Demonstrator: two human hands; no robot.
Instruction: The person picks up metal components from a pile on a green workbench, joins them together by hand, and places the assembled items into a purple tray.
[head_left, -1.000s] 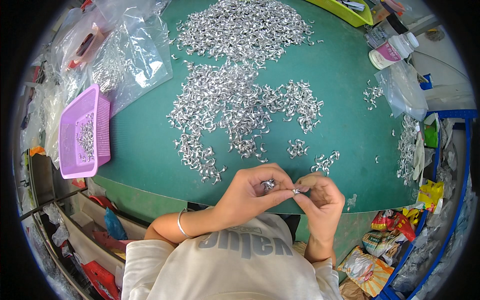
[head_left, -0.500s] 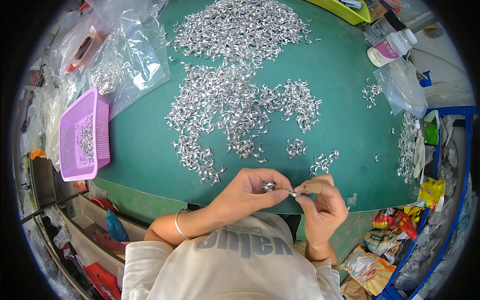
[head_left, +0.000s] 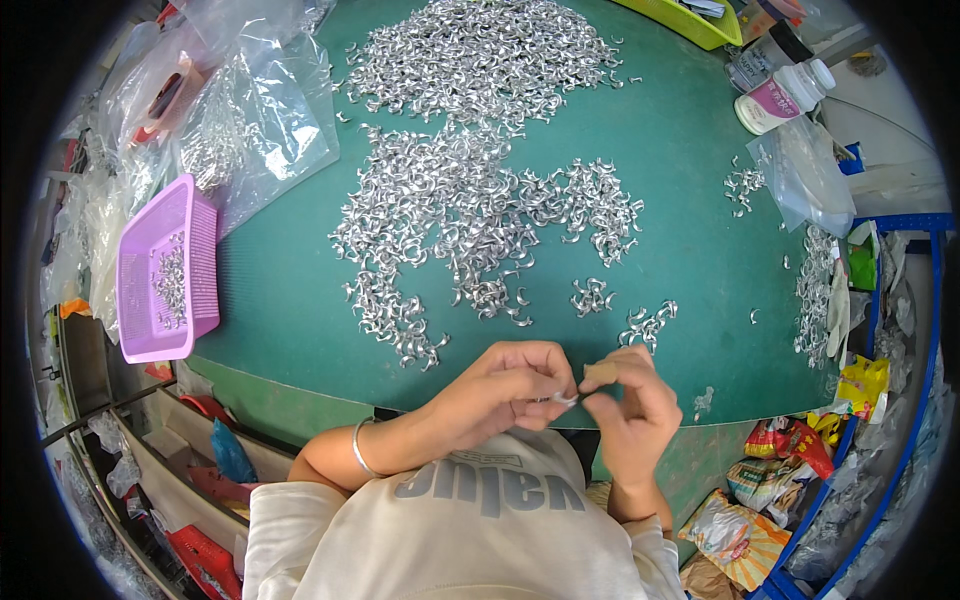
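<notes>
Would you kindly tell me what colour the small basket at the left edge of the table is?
The basket is light purple, seen best in the head view.

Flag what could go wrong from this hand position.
1. Both hands, left hand and right hand, pinch one small metal piece at the mat's near edge; a slip could drop it into the lap or onto the floor.
2. The loose pile lies just ahead; a forward reach may scatter it.
</notes>
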